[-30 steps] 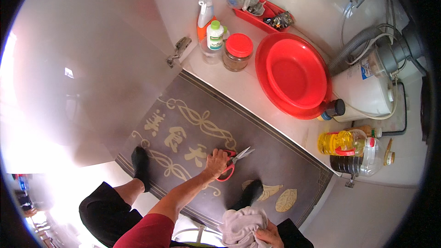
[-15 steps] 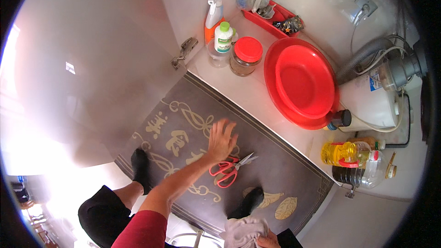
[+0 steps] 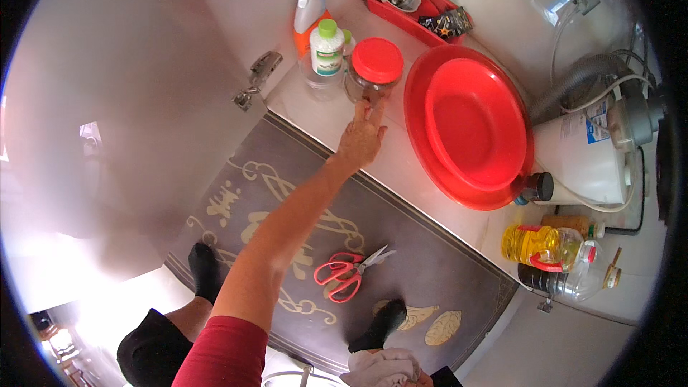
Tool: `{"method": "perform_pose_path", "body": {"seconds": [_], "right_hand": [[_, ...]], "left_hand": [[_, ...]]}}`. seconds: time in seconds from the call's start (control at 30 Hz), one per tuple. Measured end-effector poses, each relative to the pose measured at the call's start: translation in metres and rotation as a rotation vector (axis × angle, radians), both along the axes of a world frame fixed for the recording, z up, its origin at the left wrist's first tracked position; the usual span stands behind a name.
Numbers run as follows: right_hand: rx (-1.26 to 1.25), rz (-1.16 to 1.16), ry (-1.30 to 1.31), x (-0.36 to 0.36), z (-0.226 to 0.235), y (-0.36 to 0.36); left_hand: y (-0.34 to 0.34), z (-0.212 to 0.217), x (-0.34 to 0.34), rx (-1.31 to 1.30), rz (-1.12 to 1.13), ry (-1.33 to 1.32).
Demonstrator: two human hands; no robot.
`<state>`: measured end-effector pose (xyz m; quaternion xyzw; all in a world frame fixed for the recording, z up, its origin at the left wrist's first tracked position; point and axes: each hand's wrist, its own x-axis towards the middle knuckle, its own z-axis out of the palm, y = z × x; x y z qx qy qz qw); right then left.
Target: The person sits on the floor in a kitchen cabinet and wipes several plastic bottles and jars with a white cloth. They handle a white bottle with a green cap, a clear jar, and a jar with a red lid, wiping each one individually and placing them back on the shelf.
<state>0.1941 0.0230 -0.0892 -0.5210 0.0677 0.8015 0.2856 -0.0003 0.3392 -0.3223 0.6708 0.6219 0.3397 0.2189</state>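
Observation:
My left hand [image 3: 360, 142] reaches over the cabinet shelf, its index and middle fingers stretched out to the lower side of a glass jar [image 3: 365, 90] with a red lid. The fingertips overlap the jar; whether they press on it I cannot tell. Beside the jar stand a white bottle [image 3: 327, 51] with a green cap, set in a clear tub, and an orange spray bottle [image 3: 310, 7]. At the lower edge my right hand [image 3: 424, 380], mostly cut off, holds a pale bunched cloth [image 3: 383, 368]. Red-handled scissors [image 3: 352, 272] lie spread on the grey mat [image 3: 423, 254].
Two red basins [image 3: 418, 140], one in the other, take up the middle of the shelf. Behind is a red tray [image 3: 401, 18] with small items. At right are a white tank [image 3: 573, 161], hoses and an oil bottle [image 3: 541, 244]. A cabinet door [image 3: 136, 100] stands open at left.
My left hand has moved from above the mat up and forward to the red-lidded jar. The right hand with the cloth has slipped lower in view. The whole view has shifted slightly.

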Motion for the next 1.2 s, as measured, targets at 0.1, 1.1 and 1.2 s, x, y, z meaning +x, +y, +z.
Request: {"method": "perform_pose_path", "body": {"seconds": [0.1, 1.1, 1.2], "right_hand": [[-0.001, 0.018, -0.011, 0.001, -0.003, 0.003], [0.089, 0.175, -0.074, -0.002, 0.039, -0.02], [0.073, 0.194, -0.094, -0.001, 0.04, -0.02]], "left_hand": [[0.021, -0.016, -0.008, 0.04, -0.015, -0.019], [-0.287, -0.073, 0.031, -0.133, -0.031, 0.465], [-0.279, -0.066, 0.034, -0.175, -0.039, 0.444]]}}
